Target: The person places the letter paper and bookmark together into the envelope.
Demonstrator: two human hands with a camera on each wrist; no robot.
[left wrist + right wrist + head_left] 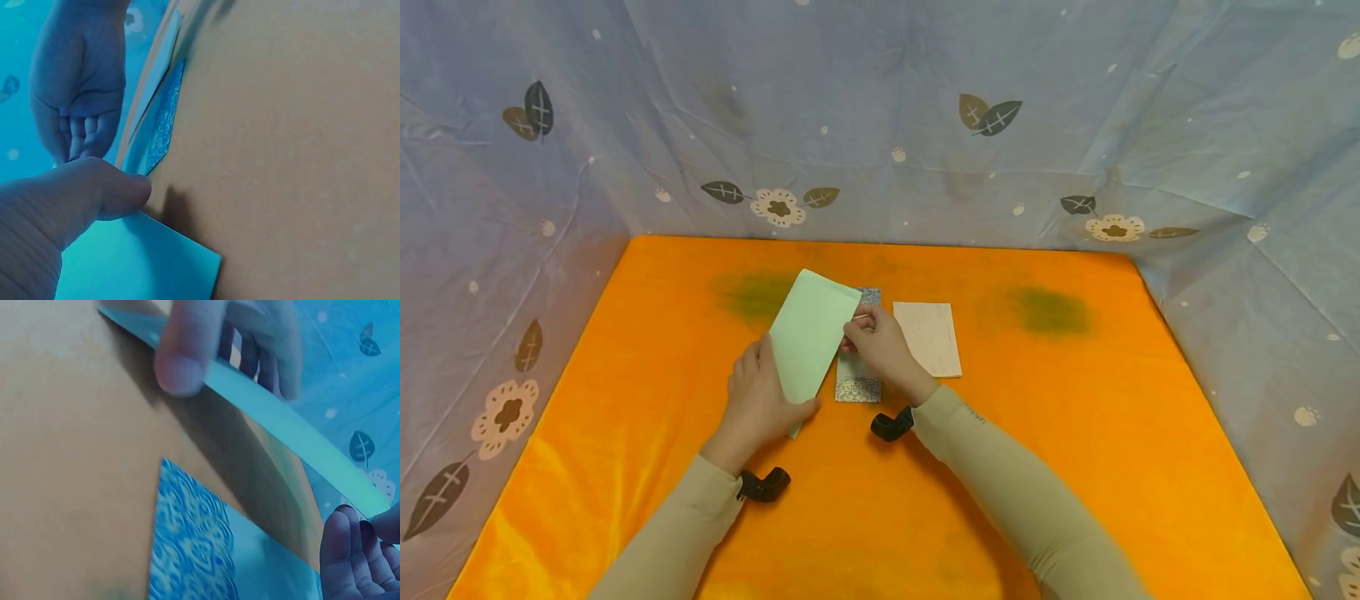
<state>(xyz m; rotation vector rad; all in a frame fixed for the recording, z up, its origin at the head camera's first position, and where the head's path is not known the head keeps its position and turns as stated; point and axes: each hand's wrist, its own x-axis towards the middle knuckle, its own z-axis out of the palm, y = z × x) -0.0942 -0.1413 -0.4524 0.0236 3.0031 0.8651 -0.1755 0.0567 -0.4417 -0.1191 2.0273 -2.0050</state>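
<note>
A pale green sheet of paper (811,333) is lifted at a slant over the table's left middle. My left hand (754,398) grips its left side, the thumb (119,187) lying across the lower part of the sheet. At the upper right edge, my right hand (880,346) pinches the paper between thumb and curled fingers (340,550). Seen edge-on in the right wrist view, the sheet bows slightly between both hands. Beneath the right hand lies a card with blue patterned ends (858,390), its middle partly covered by the hand and the green paper.
A whitish paper rectangle (931,333) lies flat right of the patterned card. The table (1112,433) has an orange cloth with two dark greenish patches. Grey-blue curtains (880,100) printed with leaves and flowers enclose the back and sides.
</note>
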